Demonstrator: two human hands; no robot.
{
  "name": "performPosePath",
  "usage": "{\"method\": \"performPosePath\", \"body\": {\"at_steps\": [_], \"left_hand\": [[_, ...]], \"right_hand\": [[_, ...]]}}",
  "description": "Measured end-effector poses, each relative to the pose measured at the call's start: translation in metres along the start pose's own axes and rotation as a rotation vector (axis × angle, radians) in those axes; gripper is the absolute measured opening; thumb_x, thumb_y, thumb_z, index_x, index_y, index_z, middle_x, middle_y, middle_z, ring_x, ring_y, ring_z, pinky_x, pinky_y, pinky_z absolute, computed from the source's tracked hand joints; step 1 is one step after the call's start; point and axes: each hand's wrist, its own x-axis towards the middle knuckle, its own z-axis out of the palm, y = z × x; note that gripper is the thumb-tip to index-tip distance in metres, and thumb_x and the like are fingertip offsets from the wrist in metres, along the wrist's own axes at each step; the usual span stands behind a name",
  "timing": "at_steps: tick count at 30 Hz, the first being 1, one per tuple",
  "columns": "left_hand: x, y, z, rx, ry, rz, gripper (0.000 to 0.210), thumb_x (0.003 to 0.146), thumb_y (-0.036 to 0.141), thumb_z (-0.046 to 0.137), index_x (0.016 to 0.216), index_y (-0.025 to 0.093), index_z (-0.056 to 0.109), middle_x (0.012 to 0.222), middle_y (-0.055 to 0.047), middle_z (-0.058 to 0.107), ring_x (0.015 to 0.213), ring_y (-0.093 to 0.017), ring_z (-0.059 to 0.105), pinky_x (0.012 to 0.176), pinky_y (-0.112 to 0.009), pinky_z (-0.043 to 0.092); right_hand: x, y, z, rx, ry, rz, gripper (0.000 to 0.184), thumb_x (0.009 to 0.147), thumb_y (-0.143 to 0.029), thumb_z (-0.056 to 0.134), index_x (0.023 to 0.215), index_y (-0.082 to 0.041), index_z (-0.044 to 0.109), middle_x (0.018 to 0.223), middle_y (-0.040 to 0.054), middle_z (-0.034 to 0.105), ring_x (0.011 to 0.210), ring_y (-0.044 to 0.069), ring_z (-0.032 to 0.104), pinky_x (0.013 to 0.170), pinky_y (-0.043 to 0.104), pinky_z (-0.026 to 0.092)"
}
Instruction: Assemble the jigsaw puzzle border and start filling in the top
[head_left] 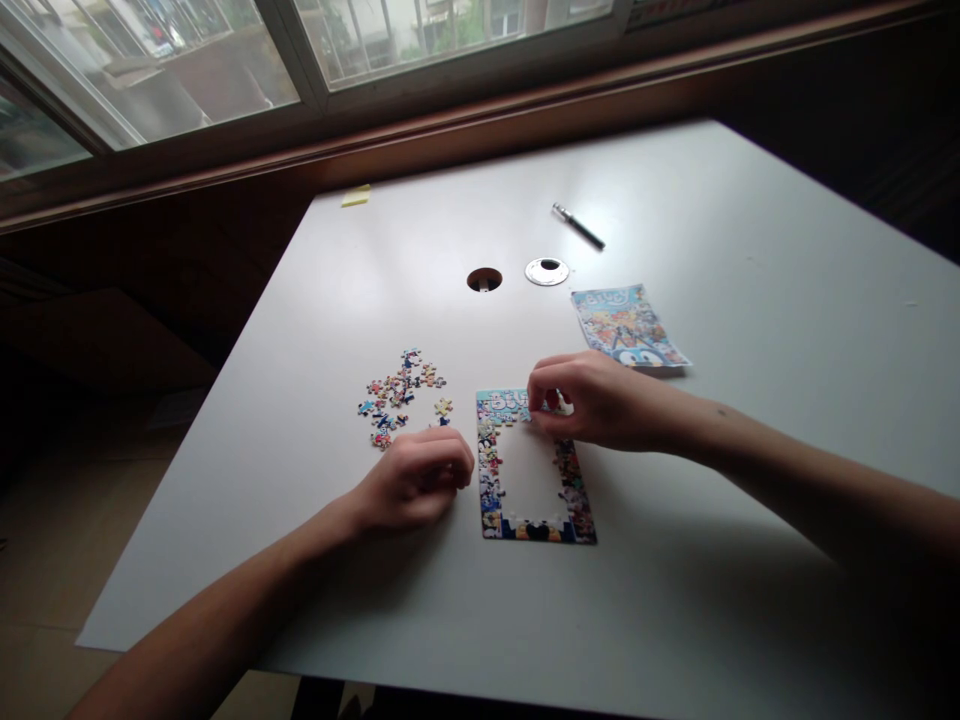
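A jigsaw puzzle (491, 505) lies flat on the white table, its border pieces joined into a rectangular frame around a bare middle. Over the frame's top right part, my right hand (581, 398) has its fingertips pinched together; what they hold, if anything, is hidden. My left hand (416, 475) rests on the table just left of the frame, fingers curled in, and their contents cannot be seen. Beyond that hand, a loose heap of puzzle pieces (397, 393) is spread out, part of it covered by the hand. A colourful picture sheet (626, 325) lies behind my right wrist.
The white table (675, 620) has a round hole (484, 280) with a metal ring cover (546, 271) beside it. A dark pen-like tool (578, 226) lies farther back. A yellow sticky note (356, 195) is at the far left edge. Behind stands a window (315, 95).
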Motion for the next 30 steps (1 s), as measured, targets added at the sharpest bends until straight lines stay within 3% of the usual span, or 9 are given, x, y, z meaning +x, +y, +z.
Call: {"method": "performPosePath", "body": {"at_steps": [30], "left_hand": [[0.0019, 0.0020, 0.0000, 0.019, -0.006, 0.009, 0.025, 0.068, -0.005, 0.047, 0.078, 0.016, 0.057, 0.082, -0.005, 0.060, 0.071, -0.012, 0.050, 0.059, -0.023, 0.036]], "right_hand": [[-0.0005, -0.0018, -0.0007, 0.001, -0.075, -0.003, 0.010, 0.078, -0.014, 0.060, 0.069, -0.017, 0.057, 0.079, 0.0034, 0.059, 0.066, 0.012, 0.049, 0.062, 0.026, 0.040]]}}
